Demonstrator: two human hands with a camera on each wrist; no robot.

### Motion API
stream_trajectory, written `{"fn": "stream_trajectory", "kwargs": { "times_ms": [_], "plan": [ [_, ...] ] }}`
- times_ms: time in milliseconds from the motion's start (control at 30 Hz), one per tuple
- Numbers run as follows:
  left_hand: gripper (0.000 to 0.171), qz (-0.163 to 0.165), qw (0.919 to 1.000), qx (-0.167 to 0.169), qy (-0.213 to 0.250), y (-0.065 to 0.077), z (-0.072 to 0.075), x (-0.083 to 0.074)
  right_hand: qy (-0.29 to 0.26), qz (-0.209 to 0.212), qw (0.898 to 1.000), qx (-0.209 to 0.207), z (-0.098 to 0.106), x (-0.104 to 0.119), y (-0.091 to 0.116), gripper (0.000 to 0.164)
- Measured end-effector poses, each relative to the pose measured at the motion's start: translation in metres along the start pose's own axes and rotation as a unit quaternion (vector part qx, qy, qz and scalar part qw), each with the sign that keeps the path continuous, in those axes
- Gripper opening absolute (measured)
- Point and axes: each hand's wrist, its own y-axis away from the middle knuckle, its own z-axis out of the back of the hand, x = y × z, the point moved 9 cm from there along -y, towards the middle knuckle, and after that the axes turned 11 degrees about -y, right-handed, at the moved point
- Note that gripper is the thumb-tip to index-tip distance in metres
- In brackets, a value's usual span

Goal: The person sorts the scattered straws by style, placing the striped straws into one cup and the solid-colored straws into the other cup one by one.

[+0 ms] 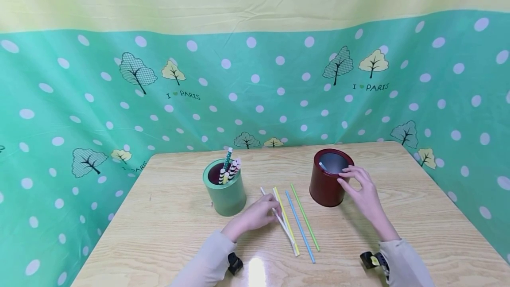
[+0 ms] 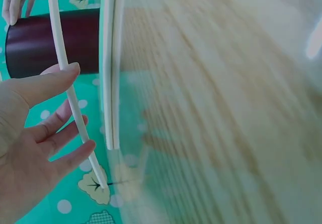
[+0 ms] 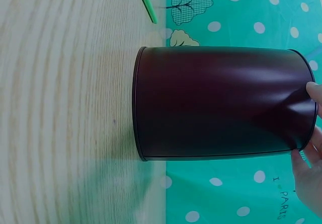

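My left hand (image 1: 260, 212) pinches a white straw (image 2: 59, 38) between thumb and fingers, and the straw slants just above the table. Beneath and beside it lie another white straw (image 1: 295, 250), a yellow straw (image 1: 284, 209), a blue straw (image 1: 300, 226) and a green straw (image 1: 305, 217). A dark red canister (image 1: 326, 188) stands upright on the right, with a pale blue straw end (image 1: 322, 165) showing inside its mouth. At the canister's near right rim, my right hand (image 1: 364, 194) holds on with thumb and fingers.
Left of the straws stands a green canister (image 1: 227, 198) holding several patterned straws (image 1: 228, 169), some striped, one dark green with dots. The wooden table (image 1: 159, 216) ends at a green dotted curtain (image 1: 259, 83) behind and on both sides.
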Motion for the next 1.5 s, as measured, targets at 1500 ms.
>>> {"fn": "stream_trajectory", "kwargs": {
  "times_ms": [1500],
  "plan": [
    [0.009, 0.126, 0.9384, -0.198, 0.253, 0.011, 0.077, -0.013, -0.025, -0.030, 0.999, 0.024, 0.002, 0.112, -0.013, 0.014]
  ]
}}
